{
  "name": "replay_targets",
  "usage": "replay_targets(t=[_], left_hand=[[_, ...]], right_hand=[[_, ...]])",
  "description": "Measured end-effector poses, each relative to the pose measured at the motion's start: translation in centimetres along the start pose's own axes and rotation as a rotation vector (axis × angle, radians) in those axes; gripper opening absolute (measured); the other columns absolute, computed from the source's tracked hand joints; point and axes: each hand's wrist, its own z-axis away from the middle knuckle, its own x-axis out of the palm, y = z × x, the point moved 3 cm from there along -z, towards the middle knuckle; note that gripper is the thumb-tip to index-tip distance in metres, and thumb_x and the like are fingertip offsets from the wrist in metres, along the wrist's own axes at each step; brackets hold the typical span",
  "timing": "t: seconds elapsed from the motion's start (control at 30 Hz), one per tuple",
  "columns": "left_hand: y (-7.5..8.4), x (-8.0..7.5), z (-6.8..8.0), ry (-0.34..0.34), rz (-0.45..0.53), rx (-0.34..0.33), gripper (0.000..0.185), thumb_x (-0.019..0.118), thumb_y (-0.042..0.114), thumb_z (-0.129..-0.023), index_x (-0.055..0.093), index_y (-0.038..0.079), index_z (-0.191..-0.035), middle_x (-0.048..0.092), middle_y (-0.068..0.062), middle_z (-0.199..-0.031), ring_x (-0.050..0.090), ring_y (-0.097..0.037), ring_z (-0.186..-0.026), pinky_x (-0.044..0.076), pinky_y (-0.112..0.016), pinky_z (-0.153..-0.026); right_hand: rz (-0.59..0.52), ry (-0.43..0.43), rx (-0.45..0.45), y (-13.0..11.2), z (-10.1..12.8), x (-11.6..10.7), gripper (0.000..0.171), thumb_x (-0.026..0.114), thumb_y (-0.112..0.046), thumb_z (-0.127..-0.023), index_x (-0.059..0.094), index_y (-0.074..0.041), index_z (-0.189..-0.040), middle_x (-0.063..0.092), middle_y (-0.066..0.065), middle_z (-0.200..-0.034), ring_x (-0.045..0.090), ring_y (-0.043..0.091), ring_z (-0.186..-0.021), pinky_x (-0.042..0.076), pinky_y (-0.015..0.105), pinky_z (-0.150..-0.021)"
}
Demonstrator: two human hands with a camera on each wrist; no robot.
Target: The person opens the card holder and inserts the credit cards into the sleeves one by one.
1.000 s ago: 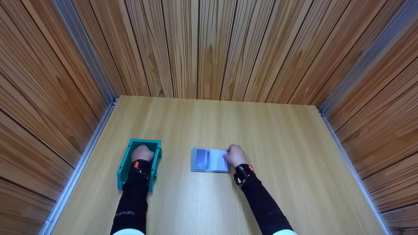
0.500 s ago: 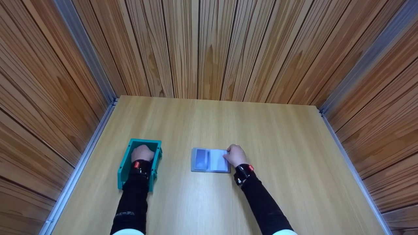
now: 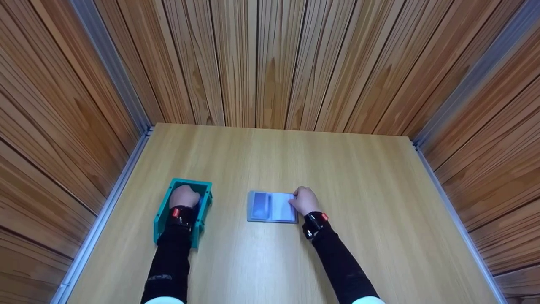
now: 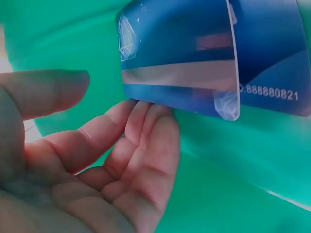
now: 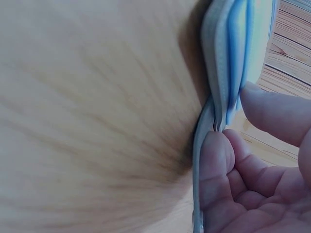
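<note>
My left hand (image 3: 184, 197) reaches down inside a teal plastic bin (image 3: 194, 182) at the left. In the left wrist view, two blue plastic cards stand against the green wall; the nearer card (image 4: 180, 48) overlaps the numbered card (image 4: 277, 58). My bent fingertips are right at the nearer card's lower edge, while the thumb stays apart from it. At mid-table lies an open card holder (image 3: 261, 207) with clear blue-tinted sleeves. Its right edge is pinched by my right hand (image 3: 306, 200); in the right wrist view the thumb lies on the sleeves (image 5: 235, 58), with fingers at the cover.
The light wooden table (image 3: 270, 160) extends behind and right of the card holder. Wood-panelled walls (image 3: 274, 63) enclose the back and both sides. A metal rail (image 3: 105, 207) runs along the table's left edge, and another rail (image 3: 455, 215) along the right.
The teal bin has shifted slightly right around my left hand, and some blue now shows beside that hand. My right hand and the card holder have stayed put.
</note>
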Motion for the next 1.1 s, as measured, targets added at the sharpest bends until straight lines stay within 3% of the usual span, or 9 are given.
replay_targets(t=[0.2,0.33,0.5,0.63,0.77,0.93,1.1], left_hand=[[0.15,-0.29,0.17,0.004,-0.028,0.004,0.027,0.050,0.013,-0.090,0.042,0.012,-0.065,0.041,-0.004,-0.063,0.045,-0.023,-0.062,0.035,-0.035,-0.062],[0.10,-0.53,0.29,0.010,-0.064,0.000,0.024,0.051,0.018,-0.090,0.049,0.009,-0.068,0.052,-0.010,-0.077,0.052,-0.027,-0.078,0.044,-0.040,-0.074],[0.01,-0.53,0.36,0.002,-0.040,-0.024,0.021,0.053,0.020,-0.092,0.060,0.002,-0.082,0.057,-0.017,-0.092,0.053,-0.031,-0.088,0.046,-0.046,-0.084],[-0.04,-0.46,0.30,0.025,-0.026,-0.008,0.013,0.055,0.010,-0.086,0.062,-0.001,-0.090,0.058,-0.019,-0.096,0.052,-0.033,-0.089,0.044,-0.048,-0.084],[-0.12,-0.34,0.08,0.035,-0.031,0.008,0.006,0.055,0.002,-0.082,0.059,0.001,-0.087,0.056,-0.018,-0.094,0.050,-0.033,-0.088,0.042,-0.048,-0.083],[-0.30,-0.23,-0.08,0.033,-0.039,0.009,0.002,0.055,0.003,-0.085,0.056,0.003,-0.083,0.055,-0.017,-0.091,0.050,-0.033,-0.086,0.042,-0.047,-0.083],[-0.34,-0.22,-0.06,0.052,-0.049,0.005,0.009,0.055,0.006,-0.088,0.061,0.000,-0.091,0.059,-0.019,-0.098,0.053,-0.034,-0.090,0.045,-0.050,-0.083]], right_hand=[[-0.008,0.024,-0.015,0.13,-0.02,0.04,0.024,0.079,-0.011,-0.078,0.065,0.004,-0.091,0.064,0.015,-0.088,0.061,0.033,-0.088,0.048,0.045,-0.081],[-0.009,0.043,-0.041,0.15,-0.05,0.08,0.024,0.079,-0.011,-0.077,0.065,0.004,-0.090,0.064,0.016,-0.086,0.061,0.035,-0.087,0.048,0.046,-0.081],[-0.017,0.039,-0.033,0.13,-0.04,0.07,0.024,0.079,-0.011,-0.078,0.065,0.004,-0.090,0.064,0.016,-0.087,0.061,0.034,-0.087,0.048,0.045,-0.081],[-0.021,0.024,-0.017,0.09,0.03,0.07,0.025,0.079,-0.011,-0.079,0.064,0.004,-0.091,0.064,0.015,-0.088,0.061,0.033,-0.087,0.048,0.045,-0.081],[-0.023,0.017,-0.006,0.06,0.07,0.09,0.024,0.078,-0.011,-0.079,0.064,0.004,-0.092,0.064,0.015,-0.089,0.061,0.033,-0.087,0.048,0.045,-0.081],[-0.020,0.016,0.001,0.08,-0.01,0.18,0.023,0.078,-0.011,-0.079,0.064,0.004,-0.092,0.063,0.015,-0.089,0.060,0.032,-0.088,0.048,0.044,-0.081],[-0.024,0.018,-0.005,0.14,0.01,0.14,0.023,0.078,-0.011,-0.079,0.064,0.004,-0.092,0.063,0.014,-0.089,0.060,0.032,-0.088,0.048,0.044,-0.081]])
